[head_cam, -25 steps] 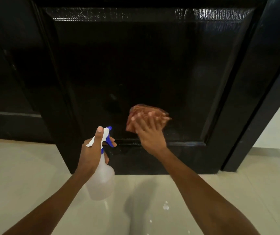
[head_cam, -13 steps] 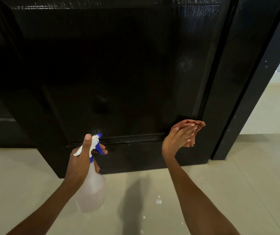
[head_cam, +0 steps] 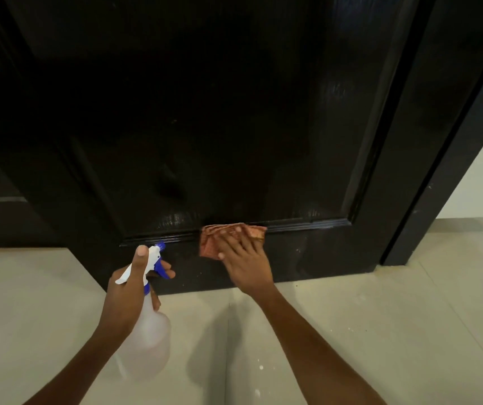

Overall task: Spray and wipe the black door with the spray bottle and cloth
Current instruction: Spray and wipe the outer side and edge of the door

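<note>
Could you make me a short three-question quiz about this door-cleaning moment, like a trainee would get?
1. True or false: the left hand grips the spray bottle by its neck.
2. Where does the right hand press the cloth?
A. the top of the door
B. the floor
C. the bottom rail of the black door, at the moulding under the panel
3. Fill in: the white drops lie on the pale ____ below the door.

Key
1. True; the thumb lies on the white sprayer head, a finger at the blue trigger.
2. C
3. floor
</note>
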Available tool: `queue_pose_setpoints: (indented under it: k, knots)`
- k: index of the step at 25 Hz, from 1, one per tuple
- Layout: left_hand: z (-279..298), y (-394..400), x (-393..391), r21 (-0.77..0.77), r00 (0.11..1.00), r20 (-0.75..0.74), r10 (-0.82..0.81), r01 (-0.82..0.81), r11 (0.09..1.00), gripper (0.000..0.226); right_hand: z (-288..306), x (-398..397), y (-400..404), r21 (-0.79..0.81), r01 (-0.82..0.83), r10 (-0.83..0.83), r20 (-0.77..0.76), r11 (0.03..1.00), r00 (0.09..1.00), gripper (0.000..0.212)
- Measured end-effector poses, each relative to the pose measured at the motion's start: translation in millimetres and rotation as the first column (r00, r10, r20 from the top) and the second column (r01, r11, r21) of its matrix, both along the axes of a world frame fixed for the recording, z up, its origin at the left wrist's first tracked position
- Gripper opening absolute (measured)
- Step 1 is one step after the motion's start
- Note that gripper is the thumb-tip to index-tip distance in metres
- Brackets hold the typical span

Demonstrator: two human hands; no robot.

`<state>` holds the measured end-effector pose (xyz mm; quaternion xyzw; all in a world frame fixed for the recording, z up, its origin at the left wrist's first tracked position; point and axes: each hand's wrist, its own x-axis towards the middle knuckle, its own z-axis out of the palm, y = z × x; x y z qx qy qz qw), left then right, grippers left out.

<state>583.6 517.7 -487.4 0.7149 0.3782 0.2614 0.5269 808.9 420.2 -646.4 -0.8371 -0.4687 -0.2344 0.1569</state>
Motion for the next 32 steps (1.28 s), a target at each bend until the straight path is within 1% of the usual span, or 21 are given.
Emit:
queue_pose_setpoints:
  k: [1,2,3,4,5,6,7,8,10,13,14,16,17,18,20,22,24,26,27,29,32]
  knots:
    - [-3,-2,0,-0.002,1.0,-0.015,-0.009,0.009,1.0,0.06,-10,10,-16,0.073,0.123,-0.118,-0.068,0.99,0.991,0.069]
    - [-8,-2,0,-0.001,0.999,-0.029,-0.022,0.022,1.0,0.063,-18,19,-32,0.164,0.273,-0.238,-0.202,0.948,0.95,0.067]
    - [-13,2,-1,0.004,0.999,-0.042,-0.032,0.032,0.999,0.068,-20,27,-42,0.268,0.457,-0.344,-0.377,0.848,0.86,0.065]
    - [-17,4,-2,0.001,0.998,-0.053,-0.026,0.026,1.0,0.073,-16,35,-46,0.366,0.633,-0.395,-0.544,0.683,0.74,0.064]
    - [-21,8,-4,-0.006,0.998,-0.064,-0.016,0.016,1.0,0.076,-7,42,-47,0.432,0.752,-0.371,-0.678,0.498,0.635,0.063]
    - [-23,10,-7,-0.016,0.998,-0.068,-0.012,0.011,1.0,0.076,5,46,-43,0.47,0.804,-0.285,-0.766,0.364,0.577,0.063]
    - [-22,11,-11,-0.025,0.998,-0.066,-0.009,0.007,1.0,0.074,18,46,-36,0.486,0.821,-0.195,-0.811,0.301,0.551,0.063]
    - [-22,13,-15,-0.032,0.998,-0.064,0.001,-0.003,0.999,0.072,28,41,-24,0.5,0.817,-0.146,-0.82,0.287,0.553,0.064]
    - [-21,18,-25,-0.041,0.997,-0.069,0.04,-0.043,0.998,0.069,42,14,10,0.513,0.772,-0.117,-0.8,0.375,0.588,0.065]
    - [-21,26,-38,-0.06,0.993,-0.078,0.089,-0.094,0.994,0.071,29,-52,68,0.436,0.672,-0.143,-0.768,0.599,0.625,0.064]
    - [-21,28,-42,-0.063,0.991,-0.081,0.105,-0.11,0.992,0.071,19,-75,83,0.404,0.598,-0.155,-0.726,0.693,0.67,0.063]
    - [-22,31,-45,-0.061,0.99,-0.085,0.113,-0.118,0.991,0.072,-2,-107,99,0.316,0.326,-0.101,-0.562,0.891,0.821,0.061]
    - [-22,32,-45,-0.054,0.989,-0.091,0.114,-0.12,0.991,0.071,-9,-111,101,0.251,0.155,-0.025,-0.453,0.955,0.891,0.061]
    - [-23,33,-45,-0.048,0.989,-0.095,0.116,-0.121,0.992,0.07,-11,-107,99,0.182,0.019,0.048,-0.355,0.983,0.933,0.063]
    - [-22,32,-44,-0.043,0.988,-0.101,0.117,-0.122,0.992,0.069,-12,-88,85,0.093,-0.086,0.108,-0.268,0.992,0.957,0.07]
    - [-21,30,-42,-0.044,0.989,-0.101,0.11,-0.115,0.992,0.07,-20,-65,63,0.131,0.01,0.024,-0.255,0.991,0.967,0.07]
    - [-20,27,-40,-0.055,0.991,-0.091,0.1,-0.105,0.993,0.072,-25,-42,35,0.271,0.222,-0.113,-0.366,0.937,0.924,0.066]
    - [-22,27,-40,-0.066,0.99,-0.103,0.094,-0.101,0.993,0.075,-24,-23,9,0.381,0.395,-0.219,-0.429,0.836,0.876,0.063]
    - [-25,27,-40,-0.068,0.985,-0.134,0.105,-0.115,0.991,0.078,-23,-15,2,0.419,0.433,-0.242,-0.435,0.798,0.867,0.062]
    - [-29,27,-41,-0.08,0.971,-0.198,0.137,-0.155,0.985,0.079,-17,-9,-3,0.458,0.461,-0.195,-0.515,0.76,0.834,0.064]
    - [-34,31,-40,-0.104,0.959,-0.245,0.144,-0.174,0.979,0.081,-15,-15,1,0.44,0.471,-0.134,-0.606,0.765,0.784,0.065]
